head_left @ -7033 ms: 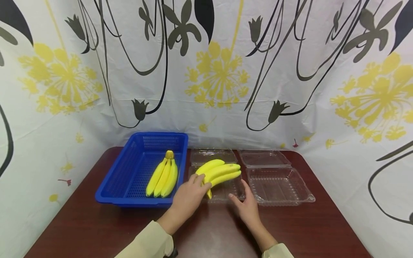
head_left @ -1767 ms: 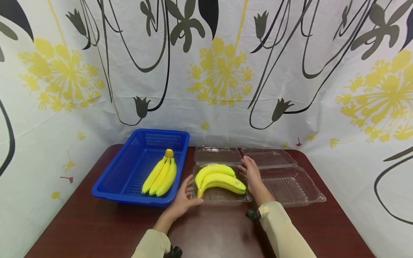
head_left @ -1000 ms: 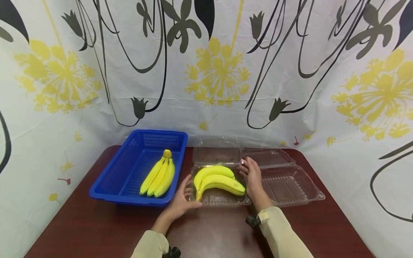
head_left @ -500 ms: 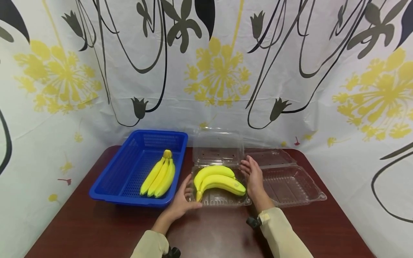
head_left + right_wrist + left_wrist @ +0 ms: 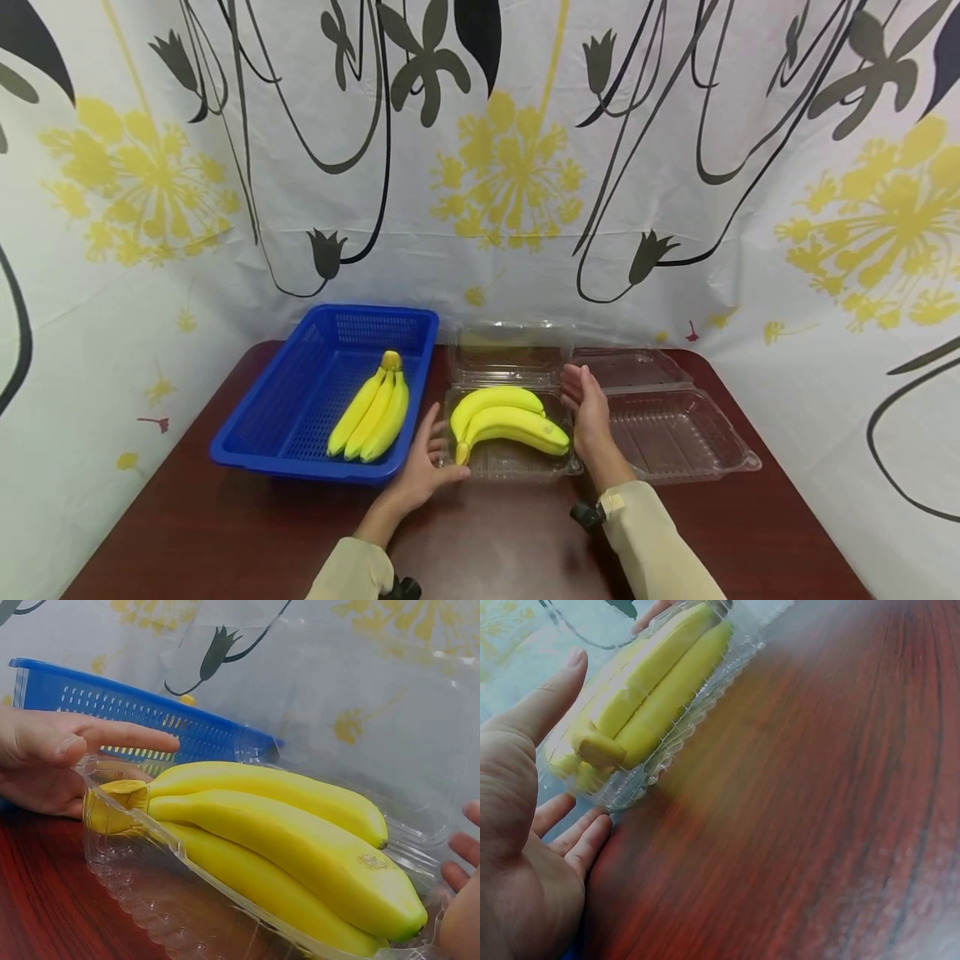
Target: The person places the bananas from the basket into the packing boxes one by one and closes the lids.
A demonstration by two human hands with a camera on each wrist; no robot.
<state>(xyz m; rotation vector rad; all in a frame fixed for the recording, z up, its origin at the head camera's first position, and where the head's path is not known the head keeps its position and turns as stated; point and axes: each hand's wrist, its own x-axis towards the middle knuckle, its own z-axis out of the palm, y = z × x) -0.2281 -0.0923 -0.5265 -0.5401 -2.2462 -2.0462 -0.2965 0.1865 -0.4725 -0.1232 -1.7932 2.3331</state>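
A bunch of yellow bananas point(image 5: 510, 427) lies in a clear plastic clamshell container point(image 5: 517, 472), its stem toward the left front corner. The container's hinged lid point(image 5: 512, 357) leans back behind it, off the table. My left hand point(image 5: 418, 467) is at the container's left side, fingers spread and thumb apart; in the left wrist view its fingertips point(image 5: 592, 832) are close to the container's corner. My right hand point(image 5: 591, 417) stands at the right side, near the hinge, fingers extended. Whether either hand touches the plastic is hard to tell.
A blue basket point(image 5: 258, 465) at the left holds another bunch of bananas point(image 5: 371, 412). To the right lies a second clear clamshell container point(image 5: 678, 433), its lid folded back. A patterned cloth point(image 5: 517, 283) hangs behind the dark red table point(image 5: 480, 542).
Seven seconds ago my left hand held the bananas above the container; now they lie inside. The lid swung up from the table until half a second ago, then sank back partway. Both hands barely moved lately.
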